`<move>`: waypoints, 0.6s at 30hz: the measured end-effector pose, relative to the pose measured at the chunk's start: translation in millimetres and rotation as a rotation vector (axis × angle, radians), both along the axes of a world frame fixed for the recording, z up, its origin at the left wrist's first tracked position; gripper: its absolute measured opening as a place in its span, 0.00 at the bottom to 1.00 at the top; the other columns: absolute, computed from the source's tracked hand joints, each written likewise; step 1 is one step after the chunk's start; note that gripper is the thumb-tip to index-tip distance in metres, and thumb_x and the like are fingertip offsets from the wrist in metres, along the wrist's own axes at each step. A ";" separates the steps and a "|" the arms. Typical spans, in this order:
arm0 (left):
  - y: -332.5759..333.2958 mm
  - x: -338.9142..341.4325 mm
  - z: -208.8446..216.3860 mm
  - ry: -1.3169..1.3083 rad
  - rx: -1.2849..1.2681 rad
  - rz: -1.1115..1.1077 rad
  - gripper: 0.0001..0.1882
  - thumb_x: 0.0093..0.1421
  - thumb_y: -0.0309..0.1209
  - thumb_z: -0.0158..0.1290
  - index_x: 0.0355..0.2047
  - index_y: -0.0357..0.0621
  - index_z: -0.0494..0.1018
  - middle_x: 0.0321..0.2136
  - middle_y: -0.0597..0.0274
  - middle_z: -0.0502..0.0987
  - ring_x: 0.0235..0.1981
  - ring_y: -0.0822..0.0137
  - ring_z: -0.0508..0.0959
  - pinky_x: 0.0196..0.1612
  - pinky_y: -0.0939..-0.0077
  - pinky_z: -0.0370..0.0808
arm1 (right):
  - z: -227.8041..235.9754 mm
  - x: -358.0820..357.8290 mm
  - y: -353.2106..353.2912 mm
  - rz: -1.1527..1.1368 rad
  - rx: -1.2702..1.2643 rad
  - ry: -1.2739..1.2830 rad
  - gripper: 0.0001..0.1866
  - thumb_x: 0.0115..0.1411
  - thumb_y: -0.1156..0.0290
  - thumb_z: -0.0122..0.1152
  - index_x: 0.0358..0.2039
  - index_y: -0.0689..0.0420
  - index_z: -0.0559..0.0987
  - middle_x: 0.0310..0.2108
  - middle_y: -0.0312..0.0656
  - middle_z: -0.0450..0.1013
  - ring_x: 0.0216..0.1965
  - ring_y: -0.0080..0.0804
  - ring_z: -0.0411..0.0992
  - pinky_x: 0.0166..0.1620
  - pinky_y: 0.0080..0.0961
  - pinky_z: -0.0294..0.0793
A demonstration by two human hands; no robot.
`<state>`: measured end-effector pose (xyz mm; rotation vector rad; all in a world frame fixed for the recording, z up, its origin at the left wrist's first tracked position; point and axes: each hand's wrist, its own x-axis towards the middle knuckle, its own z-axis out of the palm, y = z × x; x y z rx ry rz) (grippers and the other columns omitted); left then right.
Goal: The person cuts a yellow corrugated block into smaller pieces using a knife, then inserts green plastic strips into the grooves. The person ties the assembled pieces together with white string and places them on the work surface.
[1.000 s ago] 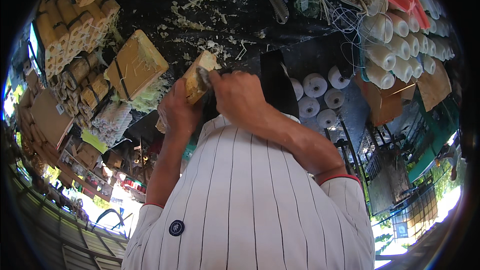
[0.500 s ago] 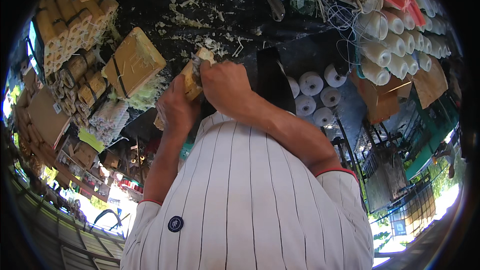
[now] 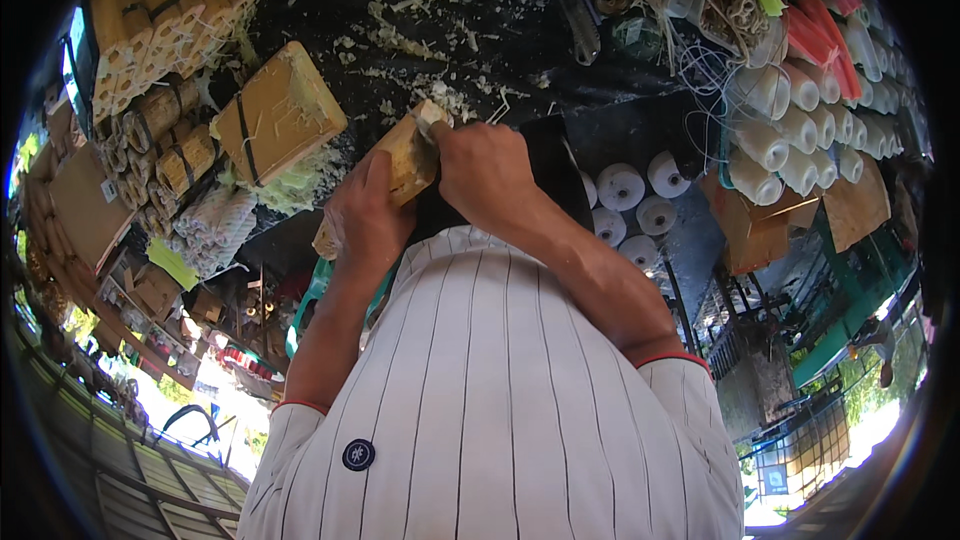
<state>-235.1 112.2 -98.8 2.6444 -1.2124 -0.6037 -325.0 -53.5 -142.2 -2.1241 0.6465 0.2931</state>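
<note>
My left hand (image 3: 370, 210) is wrapped round a long yellow-brown block (image 3: 412, 165) that looks like wax or wood. The block slants away from my body, and its lower end shows below the hand. Closed at the block's far end, my right hand (image 3: 490, 175) grips a small grey metal blade (image 3: 430, 122), pressed against the block. Most of the blade is hidden by the fingers. Pale shavings (image 3: 440, 95) lie on the dark surface just past the block.
On the left sit a yellow strapped block (image 3: 280, 115) and bundles of yellow sticks (image 3: 150, 20). White thread spools (image 3: 620, 187) stand right of my hands. Farther right are stacked white rolls (image 3: 760, 145) and loose string (image 3: 705, 70). A dark-handled tool (image 3: 570, 10) lies at the back.
The block shows more of its face, and both hands sit slightly farther right in the picture. The whole surroundings have shifted a little too. Both grips are kept.
</note>
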 end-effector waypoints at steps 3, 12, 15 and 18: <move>0.2 0.4 -1.9 -0.028 0.001 -0.030 0.30 0.46 0.26 0.69 0.51 0.42 0.74 0.37 0.46 0.83 0.36 0.42 0.83 0.38 0.50 0.79 | -15.0 -2.3 6.4 0.008 -0.001 0.008 0.08 0.56 0.71 0.60 0.32 0.60 0.85 0.29 0.54 0.82 0.33 0.54 0.83 0.37 0.46 0.83; 5.3 5.2 -6.3 -0.008 0.007 -0.022 0.29 0.47 0.25 0.68 0.51 0.43 0.72 0.39 0.50 0.82 0.39 0.42 0.83 0.41 0.51 0.79 | -30.7 0.7 -12.7 0.043 -0.071 0.058 0.15 0.54 0.72 0.59 0.41 0.55 0.86 0.28 0.56 0.81 0.34 0.59 0.82 0.40 0.50 0.82; -1.5 6.2 10.5 0.076 0.126 0.045 0.31 0.49 0.24 0.67 0.54 0.44 0.71 0.42 0.48 0.82 0.42 0.41 0.83 0.44 0.50 0.79 | 8.4 20.7 -47.0 -0.180 -0.113 0.056 0.15 0.58 0.68 0.59 0.44 0.56 0.86 0.31 0.60 0.81 0.39 0.59 0.82 0.45 0.53 0.80; 10.1 20.3 22.8 0.122 0.054 -0.003 0.34 0.50 0.24 0.67 0.59 0.46 0.69 0.44 0.47 0.82 0.44 0.41 0.83 0.47 0.49 0.79 | -18.8 23.8 -81.5 -0.292 -0.084 -0.055 0.21 0.58 0.64 0.68 0.51 0.58 0.84 0.41 0.59 0.83 0.44 0.56 0.82 0.48 0.47 0.79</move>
